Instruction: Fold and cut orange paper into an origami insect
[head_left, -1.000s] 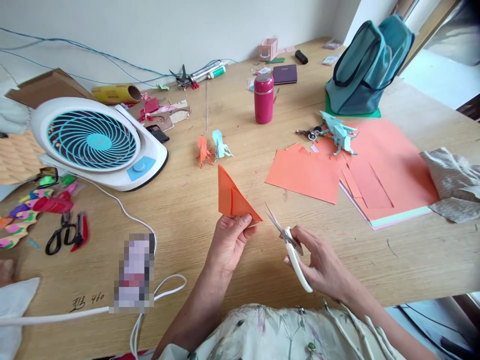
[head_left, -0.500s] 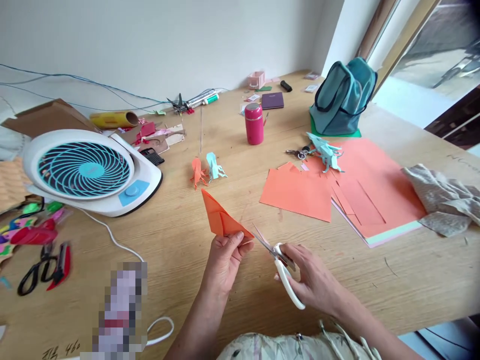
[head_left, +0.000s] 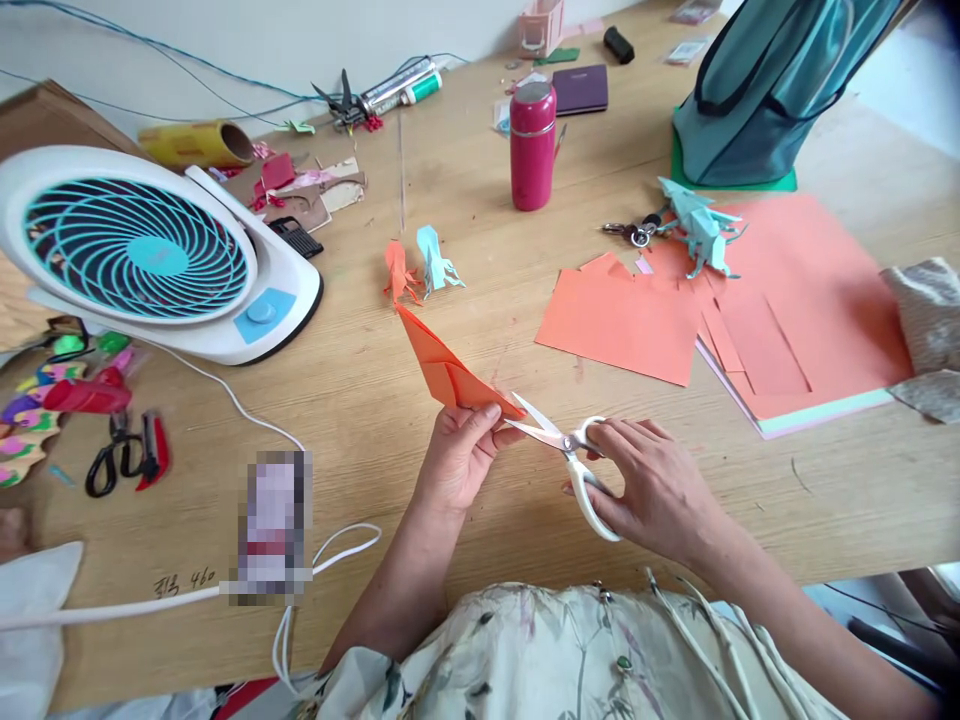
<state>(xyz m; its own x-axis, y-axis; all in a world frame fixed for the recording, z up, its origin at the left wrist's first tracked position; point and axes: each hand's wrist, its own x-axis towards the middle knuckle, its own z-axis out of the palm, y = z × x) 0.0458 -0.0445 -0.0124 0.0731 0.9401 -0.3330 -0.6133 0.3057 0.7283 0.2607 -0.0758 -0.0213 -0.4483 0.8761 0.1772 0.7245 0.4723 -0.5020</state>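
My left hand (head_left: pixel 459 455) pinches the near corner of a folded orange paper triangle (head_left: pixel 439 362), held just above the wooden table (head_left: pixel 450 520). White-handled scissors (head_left: pixel 566 452) sit in my right hand (head_left: pixel 652 487), fingers through the loops. Their blades are parted at the paper's right tip, right beside my left thumb. Two small folded paper figures, one orange (head_left: pixel 397 272) and one light blue (head_left: pixel 435 262), stand just beyond the triangle.
A white and teal fan (head_left: pixel 157 260) stands at the left, its cord running toward me. Orange paper sheets (head_left: pixel 750 310) with a blue paper figure (head_left: pixel 701 230) lie at the right. A pink bottle (head_left: pixel 532 148), teal backpack (head_left: pixel 780 80) and black scissors (head_left: pixel 124 455) are also about.
The scissors have swung from pointing away to lying level, their blades now open at the paper's right tip. The paper has tilted flatter. The camera has dipped and shifted.
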